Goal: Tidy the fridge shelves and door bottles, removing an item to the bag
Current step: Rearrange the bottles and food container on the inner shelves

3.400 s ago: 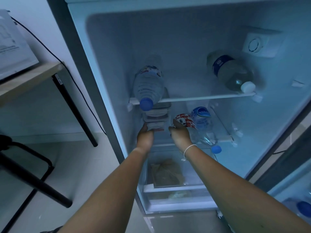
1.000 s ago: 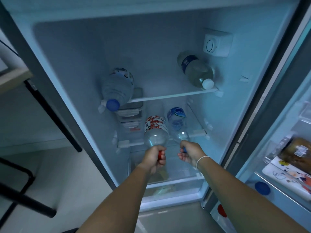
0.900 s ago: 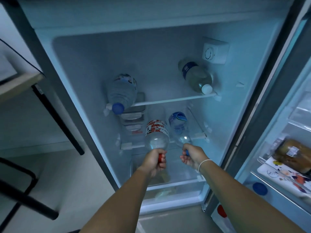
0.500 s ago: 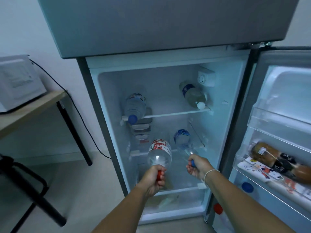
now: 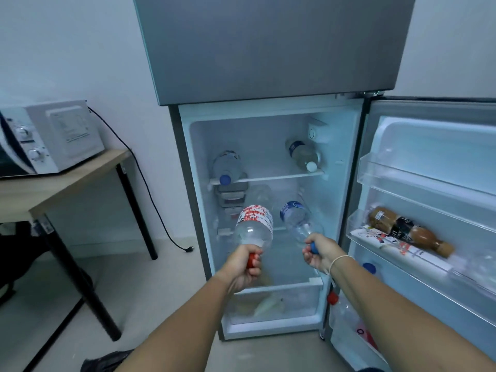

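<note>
Two bottles out, tidying unfinished.
Your left hand (image 5: 243,267) grips the red-capped clear plastic bottle (image 5: 253,228), your right hand (image 5: 320,255) the blue-capped one (image 5: 296,218); the door shelves at 3 o'clock wait.

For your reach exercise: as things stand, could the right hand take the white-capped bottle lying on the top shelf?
Probably not yet: the right hand already grips the blue-capped bottle. The white-capped bottle itself lies unobstructed at the top shelf front.
</note>
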`<state>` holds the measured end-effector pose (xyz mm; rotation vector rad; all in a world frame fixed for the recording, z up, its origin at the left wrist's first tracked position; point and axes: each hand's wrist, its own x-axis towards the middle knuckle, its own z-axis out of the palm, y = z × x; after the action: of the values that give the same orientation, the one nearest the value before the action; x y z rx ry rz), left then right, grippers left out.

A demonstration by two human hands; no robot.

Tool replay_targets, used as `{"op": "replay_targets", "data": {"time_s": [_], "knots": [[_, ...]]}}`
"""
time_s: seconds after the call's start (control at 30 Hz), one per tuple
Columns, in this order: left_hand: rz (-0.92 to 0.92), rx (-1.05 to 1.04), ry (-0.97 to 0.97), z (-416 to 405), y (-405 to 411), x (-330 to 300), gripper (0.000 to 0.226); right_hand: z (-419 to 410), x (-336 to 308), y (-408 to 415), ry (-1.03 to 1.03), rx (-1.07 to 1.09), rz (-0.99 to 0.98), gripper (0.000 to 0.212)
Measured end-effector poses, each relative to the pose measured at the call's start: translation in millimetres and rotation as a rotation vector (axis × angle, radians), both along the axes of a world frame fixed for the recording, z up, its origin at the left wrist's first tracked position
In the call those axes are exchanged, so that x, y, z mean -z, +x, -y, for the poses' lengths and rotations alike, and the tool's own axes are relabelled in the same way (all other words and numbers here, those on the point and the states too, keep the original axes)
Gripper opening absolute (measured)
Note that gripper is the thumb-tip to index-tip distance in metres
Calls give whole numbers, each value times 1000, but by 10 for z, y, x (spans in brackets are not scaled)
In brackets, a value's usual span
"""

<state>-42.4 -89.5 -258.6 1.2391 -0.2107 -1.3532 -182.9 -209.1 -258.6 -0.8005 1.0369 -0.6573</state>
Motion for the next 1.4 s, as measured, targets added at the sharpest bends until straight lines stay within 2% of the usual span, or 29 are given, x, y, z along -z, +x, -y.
{"op": "replay_targets", "data": {"time_s": [0.33, 0.67, 0.93, 1.4], "knots": [[47, 1, -62, -490, -255, -333, 30, -449, -445, -199, -79, -2, 64, 26], [66, -21, -119, -782, -409, -649, 31, -787, -622, -422, -111, -35, 85, 23], [84, -38, -158, -571, -414, -906, 30, -725, -888, -483, -123, -32, 130, 22], [39, -62, -148, 185, -214, -1070, 28, -92, -1183, -205, -156, -22, 135, 20]]}}
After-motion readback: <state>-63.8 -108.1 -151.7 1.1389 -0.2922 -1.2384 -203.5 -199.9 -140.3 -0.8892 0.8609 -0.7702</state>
